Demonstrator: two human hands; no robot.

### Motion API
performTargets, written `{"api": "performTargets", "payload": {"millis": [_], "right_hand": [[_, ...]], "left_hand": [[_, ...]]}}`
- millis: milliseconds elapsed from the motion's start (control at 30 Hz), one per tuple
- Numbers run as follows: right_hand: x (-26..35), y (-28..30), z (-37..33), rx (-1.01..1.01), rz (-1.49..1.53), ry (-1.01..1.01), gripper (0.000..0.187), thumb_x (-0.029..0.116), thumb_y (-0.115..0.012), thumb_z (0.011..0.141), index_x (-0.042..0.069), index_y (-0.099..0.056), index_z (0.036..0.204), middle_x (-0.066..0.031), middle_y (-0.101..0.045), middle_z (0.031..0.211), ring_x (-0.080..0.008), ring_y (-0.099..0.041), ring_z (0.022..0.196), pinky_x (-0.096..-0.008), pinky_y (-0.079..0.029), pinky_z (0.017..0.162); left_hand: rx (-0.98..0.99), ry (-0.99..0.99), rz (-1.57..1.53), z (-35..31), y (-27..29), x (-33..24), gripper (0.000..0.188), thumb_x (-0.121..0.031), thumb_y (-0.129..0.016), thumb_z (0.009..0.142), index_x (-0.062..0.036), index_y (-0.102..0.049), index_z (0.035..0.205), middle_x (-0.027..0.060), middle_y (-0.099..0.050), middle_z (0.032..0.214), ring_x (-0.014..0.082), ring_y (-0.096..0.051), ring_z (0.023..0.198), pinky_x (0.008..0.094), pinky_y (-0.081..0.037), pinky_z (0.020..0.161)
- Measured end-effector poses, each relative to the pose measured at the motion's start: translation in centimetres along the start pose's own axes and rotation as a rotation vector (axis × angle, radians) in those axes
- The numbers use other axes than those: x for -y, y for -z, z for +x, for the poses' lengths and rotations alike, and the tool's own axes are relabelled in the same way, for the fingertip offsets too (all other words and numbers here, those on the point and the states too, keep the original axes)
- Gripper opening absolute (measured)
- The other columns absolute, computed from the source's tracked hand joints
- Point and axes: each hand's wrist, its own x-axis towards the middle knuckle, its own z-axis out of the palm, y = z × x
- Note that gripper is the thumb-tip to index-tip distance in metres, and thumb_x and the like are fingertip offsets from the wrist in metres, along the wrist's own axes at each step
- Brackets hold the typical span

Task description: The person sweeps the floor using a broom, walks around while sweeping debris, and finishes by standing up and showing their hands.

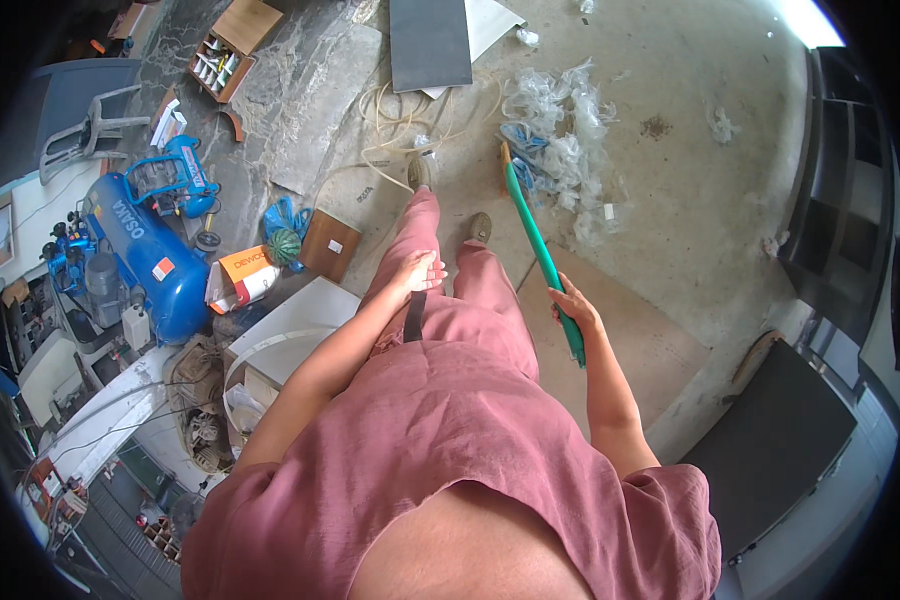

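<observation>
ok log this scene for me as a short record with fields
right hand: gripping a long green handle
left hand: nothing visible held, over the pink trousers
handle's far end: beside crumpled clear plastic
left side: blue compressor tank, striped green watermelon
floor: concrete, brown board lying flat

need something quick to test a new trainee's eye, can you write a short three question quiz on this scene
1. Which hand grips the long green tool?

2. What lies by the tool's far end?
a) a grey chair
b) crumpled clear plastic
c) an open wooden box

3. True or false: the large blue tank is on the person's left.

Key:
1. The right hand
2. b
3. True
</observation>
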Motion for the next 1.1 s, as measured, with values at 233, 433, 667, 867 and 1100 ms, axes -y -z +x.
{"api": "performTargets", "payload": {"millis": [233, 433, 667, 867, 1100], "right_hand": [[3.1, 0.1, -5.0, 0.137, 0.367, -0.088, 0.055, 0.022, -0.048, 0.081, 0.017, -0.020, 0.129, -0.0038, -0.042, 0.063, -0.0089, -0.042, 0.047, -0.0239, -0.039, 0.041], [3.4, -2.0, -3.0, 0.406, 0.585, -0.182, 0.057, 0.025, -0.046, 0.084, 0.024, -0.014, 0.131, -0.0032, -0.041, 0.065, -0.0061, -0.034, 0.047, -0.0194, -0.035, 0.042], [7.1, -9.8, 9.8, 0.468, 0.120, 0.000, 0.044, 0.024, -0.042, 0.084, 0.017, -0.026, 0.124, -0.0027, -0.042, 0.061, -0.0090, -0.042, 0.048, -0.0225, -0.037, 0.039], [11.7, -14.2, 16.6, 0.505, 0.021, -0.086, 0.041, 0.024, -0.044, 0.082, 0.013, -0.031, 0.120, -0.0031, -0.045, 0.061, -0.0101, -0.044, 0.048, -0.0245, -0.040, 0.040], [9.4, -8.7, 16.1, 0.372, 0.177, -0.122, 0.036, 0.027, -0.046, 0.082, 0.014, -0.038, 0.115, -0.0012, -0.044, 0.061, -0.0091, -0.043, 0.048, -0.0205, -0.038, 0.041]], "left_hand": [[-0.100, -0.010, 0.130, -1.5, 0.1, -1.2, 0.031, -0.029, -0.048, 0.083, -0.0106, -0.041, 0.107, 0.0071, -0.055, 0.089, 0.0196, -0.057, 0.074, 0.0337, -0.047, 0.066], [-0.103, -0.066, 0.310, -2.0, -0.2, -2.0, 0.035, -0.027, -0.047, 0.083, -0.0073, -0.039, 0.110, 0.0098, -0.054, 0.090, 0.0188, -0.057, 0.073, 0.0325, -0.046, 0.066], [-0.216, -0.116, 0.502, -2.9, -0.3, -2.0, 0.033, -0.027, -0.048, 0.082, -0.0058, -0.042, 0.107, 0.0092, -0.056, 0.087, 0.0181, -0.058, 0.068, 0.0314, -0.047, 0.060], [-0.328, -0.222, 0.621, -4.7, 1.6, -0.5, 0.036, -0.020, -0.051, 0.080, -0.0013, -0.041, 0.109, 0.0145, -0.057, 0.086, 0.0174, -0.059, 0.063, 0.0289, -0.048, 0.053], [-0.344, -0.201, 0.584, -5.2, 2.1, -0.6, 0.039, -0.020, -0.051, 0.080, -0.0003, -0.039, 0.112, 0.0132, -0.056, 0.086, 0.0177, -0.059, 0.063, 0.0286, -0.048, 0.053]]}}
